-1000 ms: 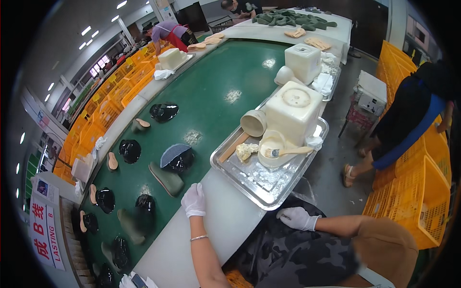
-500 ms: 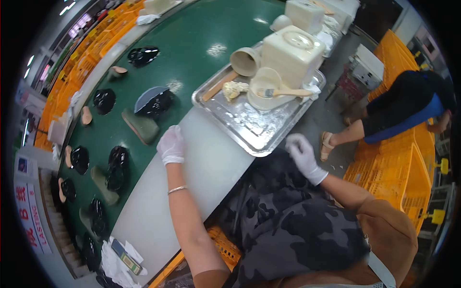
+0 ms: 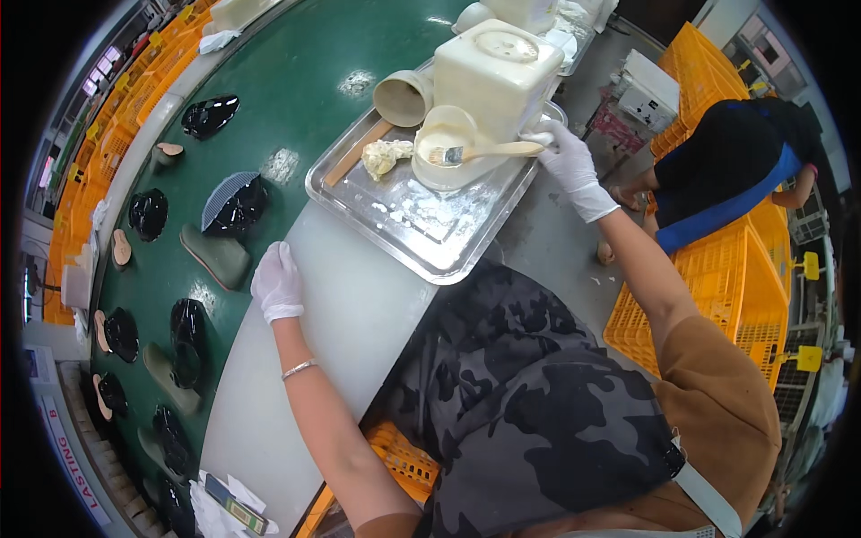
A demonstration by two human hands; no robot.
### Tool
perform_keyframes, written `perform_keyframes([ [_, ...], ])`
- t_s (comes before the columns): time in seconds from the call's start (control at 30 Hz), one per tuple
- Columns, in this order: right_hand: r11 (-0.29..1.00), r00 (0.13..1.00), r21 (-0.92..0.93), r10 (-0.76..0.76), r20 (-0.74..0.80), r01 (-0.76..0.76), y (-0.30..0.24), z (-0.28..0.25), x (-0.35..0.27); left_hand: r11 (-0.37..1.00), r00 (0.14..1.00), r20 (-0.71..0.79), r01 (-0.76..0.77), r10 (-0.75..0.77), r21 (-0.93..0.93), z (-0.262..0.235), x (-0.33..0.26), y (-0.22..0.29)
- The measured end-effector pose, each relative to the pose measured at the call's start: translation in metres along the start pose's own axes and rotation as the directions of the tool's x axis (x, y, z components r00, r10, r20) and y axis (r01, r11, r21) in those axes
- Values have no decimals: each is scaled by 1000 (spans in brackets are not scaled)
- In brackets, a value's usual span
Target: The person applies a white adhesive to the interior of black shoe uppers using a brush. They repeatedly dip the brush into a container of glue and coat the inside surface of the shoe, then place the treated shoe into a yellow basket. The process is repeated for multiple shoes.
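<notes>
My left hand (image 3: 277,282), in a white glove, rests on the inner edge of the white tabletop beside the green belt. Its fingers are curled together, with nothing showing in them. My right hand (image 3: 571,170), also gloved, reaches over the right rim of the metal tray (image 3: 426,235). Its fingers are apart around the handle end of a wooden brush (image 3: 502,151); a firm hold does not show. The brush lies across a cream-coloured cup (image 3: 439,175) holding pale paste. A white scrap by the fingertips is partly hidden.
On the tray stand a large cream container (image 3: 498,81), an empty-looking cup (image 3: 402,97), a wooden stick (image 3: 359,152) and a paste-covered lump (image 3: 386,158). Shoe parts and a green boot (image 3: 215,255) lie on the belt (image 3: 305,81). Orange crates (image 3: 708,287) and a bending person (image 3: 731,166) are at right.
My right hand has moved forward from beside the tray's near corner to the brush handle. The view has shifted to the right. My left hand stays curled at the belt's edge.
</notes>
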State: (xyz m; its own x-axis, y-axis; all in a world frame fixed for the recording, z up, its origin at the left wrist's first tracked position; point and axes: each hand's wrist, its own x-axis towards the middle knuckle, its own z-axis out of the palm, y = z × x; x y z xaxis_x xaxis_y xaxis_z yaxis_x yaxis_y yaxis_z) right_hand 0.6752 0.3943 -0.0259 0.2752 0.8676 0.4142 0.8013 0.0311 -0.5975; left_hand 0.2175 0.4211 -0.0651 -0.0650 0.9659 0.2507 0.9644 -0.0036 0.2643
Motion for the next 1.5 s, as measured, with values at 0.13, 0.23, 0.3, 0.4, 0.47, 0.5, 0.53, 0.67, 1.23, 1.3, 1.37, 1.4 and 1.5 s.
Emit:
perform_keyframes([
  [0.13,917,994,385,82,66,-101,-3,-19,-12,1000,1000,-20,1,-1,-31,0,-3,-8],
  [0.23,820,898,485,76,433,-304,-26,-53,-46,997,995,71,72,-72,10,-9,-2,6],
  [0.3,823,833,460,29,552,-333,-60,-57,-67,997,996,56,72,-72,18,-7,-1,7],
  [0.4,822,785,549,-236,573,-153,-126,-33,-66,997,997,29,76,-76,26,-7,-4,2],
  [0.47,855,718,494,-445,535,162,-168,4,-52,997,997,5,78,-78,11,-7,-4,1],
  [0.5,788,704,563,-547,453,250,-190,29,-47,997,997,-7,76,-76,4,-7,-4,0],
  [0.53,803,622,518,-573,533,296,-205,55,-35,997,997,-19,79,-79,3,-9,-6,-2],
  [0.67,796,498,294,-572,652,530,-247,147,3,997,997,-34,69,-71,-40,-6,-1,5],
  [1.23,413,378,-107,-660,649,905,-251,196,-9,996,996,-35,76,-77,-44,-12,-4,8],
  [1.3,397,358,-85,-689,630,914,-247,195,-10,996,997,-43,69,-71,-47,-11,-4,7],
  [1.37,411,327,-25,-685,652,911,-248,171,-26,997,996,-50,66,-68,-45,-9,-4,2],
  [1.4,388,311,-40,-669,675,921,-244,161,-38,996,995,-43,83,-85,-45,-11,-4,2],
  [1.5,333,247,77,-816,523,940,-213,114,-76,993,995,0,99,-100,-56,-11,-3,4],
])
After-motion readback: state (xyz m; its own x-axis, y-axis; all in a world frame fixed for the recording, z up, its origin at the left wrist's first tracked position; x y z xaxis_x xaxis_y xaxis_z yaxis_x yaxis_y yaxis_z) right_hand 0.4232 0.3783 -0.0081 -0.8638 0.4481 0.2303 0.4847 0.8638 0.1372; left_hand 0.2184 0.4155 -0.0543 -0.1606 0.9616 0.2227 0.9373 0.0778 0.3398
